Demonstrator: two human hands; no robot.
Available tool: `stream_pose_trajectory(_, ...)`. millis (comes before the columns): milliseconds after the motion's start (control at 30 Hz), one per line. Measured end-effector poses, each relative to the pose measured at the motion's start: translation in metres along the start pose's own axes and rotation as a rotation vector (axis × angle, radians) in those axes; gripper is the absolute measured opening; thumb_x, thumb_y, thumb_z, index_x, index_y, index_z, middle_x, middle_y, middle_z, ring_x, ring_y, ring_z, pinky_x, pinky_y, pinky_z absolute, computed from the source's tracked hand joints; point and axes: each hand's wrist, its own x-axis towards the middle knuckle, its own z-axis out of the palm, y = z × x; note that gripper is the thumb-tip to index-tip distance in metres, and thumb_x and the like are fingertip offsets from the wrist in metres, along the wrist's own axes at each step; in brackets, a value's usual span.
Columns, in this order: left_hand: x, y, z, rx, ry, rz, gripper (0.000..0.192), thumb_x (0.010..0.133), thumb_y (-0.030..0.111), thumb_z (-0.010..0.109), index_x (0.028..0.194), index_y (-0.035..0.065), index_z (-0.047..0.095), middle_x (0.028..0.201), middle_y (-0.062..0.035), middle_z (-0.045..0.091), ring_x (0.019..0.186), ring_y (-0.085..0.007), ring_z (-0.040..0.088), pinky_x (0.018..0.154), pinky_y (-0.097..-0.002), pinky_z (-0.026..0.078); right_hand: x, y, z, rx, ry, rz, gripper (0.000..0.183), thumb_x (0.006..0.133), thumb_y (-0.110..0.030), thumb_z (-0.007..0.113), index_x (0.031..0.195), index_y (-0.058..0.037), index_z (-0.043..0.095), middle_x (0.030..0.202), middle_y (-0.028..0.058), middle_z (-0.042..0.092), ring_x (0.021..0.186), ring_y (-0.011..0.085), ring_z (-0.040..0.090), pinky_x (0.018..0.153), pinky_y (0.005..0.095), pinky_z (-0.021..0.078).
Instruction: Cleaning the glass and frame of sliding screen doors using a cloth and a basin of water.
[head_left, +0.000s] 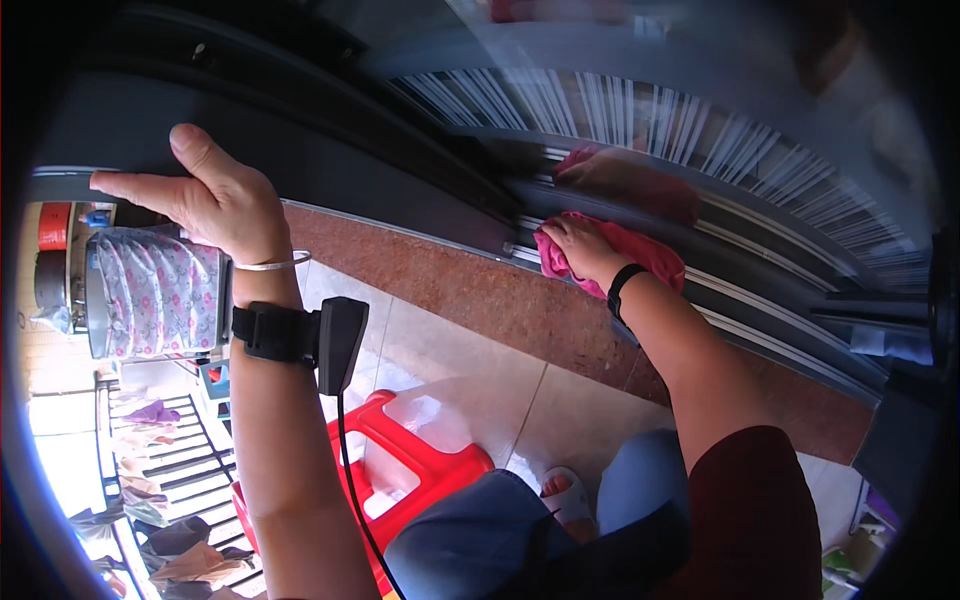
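Observation:
My right hand (581, 244) presses a crumpled pink cloth (649, 255) onto the metal tracks (750, 315) of a sliding door sill, with its fingers spread over the cloth. The cloth and hand are mirrored in the glass pane (637, 176) beside them. Farther left, my left hand (217, 199) is against the dark door frame (360, 187), thumb apart from the extended fingers. Nothing shows in its grasp, and some fingers are hidden. A bangle (274, 264) and a black strap with a small black device (341, 345) sit on that wrist.
Below the sill runs a reddish-brown stone strip (450, 300), then pale floor tiles (480, 367). A red plastic stool (420, 457) stands by my knees. At left are a flower-patterned cover (161, 292) over an appliance-like box and a rack (180, 450) with hanging cloths. A cable (349, 457) trails from the device.

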Motion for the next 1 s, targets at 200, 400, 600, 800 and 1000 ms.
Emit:
stream_pose_trajectory(200,0.002,-0.041,0.002,0.024,0.036,0.06,0.08,0.092,0.031,0.049,0.139,-0.0062,-0.005,0.144,-0.0253,0.008,0.133,-0.0322,0.019,0.108,-0.0336,0.019,0.007,-0.005,-0.002,-0.016,-0.18,0.084,0.041,0.086,-0.01,0.04,0.127,-0.0084,0.04,0.13,0.015,0.042,0.121,0.032,0.04,0.102,0.042,0.0296)
stream_pose_trajectory(400,0.002,-0.055,0.003,-0.007,0.066,0.038,0.078,0.092,0.029,0.05,0.139,-0.0069,-0.002,0.144,-0.0251,0.013,0.133,-0.0322,0.019,0.109,-0.035,0.016,0.021,-0.02,-0.009,-0.03,-0.208,0.062,0.043,0.084,-0.009,0.042,0.127,-0.0082,0.04,0.131,0.0148,0.041,0.12,0.032,0.041,0.101,0.0426,0.0305)
stream_pose_trajectory(600,0.002,-0.078,0.009,-0.053,0.108,0.056,0.078,0.091,0.032,0.05,0.138,-0.0094,0.003,0.144,-0.0244,0.014,0.133,-0.0321,0.018,0.109,-0.0356,0.014,0.064,-0.05,0.021,-0.123,-0.195,0.173,0.042,0.082,-0.01,0.043,0.124,-0.0083,0.046,0.123,0.0152,0.046,0.115,0.0316,0.044,0.097,0.0436,0.0334)
stream_pose_trajectory(800,0.006,-0.098,0.01,-0.143,0.09,-0.025,0.081,0.091,0.033,0.051,0.136,-0.0129,0.001,0.143,-0.0299,0.009,0.135,-0.0347,0.013,0.11,-0.0352,0.011,0.04,-0.033,0.004,0.064,-0.07,0.069,0.038,0.083,-0.011,0.043,0.12,-0.0077,0.05,0.123,0.0155,0.046,0.114,0.0317,0.045,0.098,0.0397,0.0345)
stream_pose_trajectory(1000,0.005,-0.126,0.008,-0.021,0.068,-0.029,0.079,0.09,0.027,0.054,0.139,-0.0066,0.001,0.141,-0.0234,0.022,0.129,-0.0282,0.029,0.106,-0.0305,0.024,-0.068,0.01,-0.088,-0.045,-0.365,0.129,0.045,0.081,-0.001,0.045,0.125,-0.0083,0.046,0.131,0.016,0.04,0.119,0.0328,0.042,0.101,0.039,0.0331)
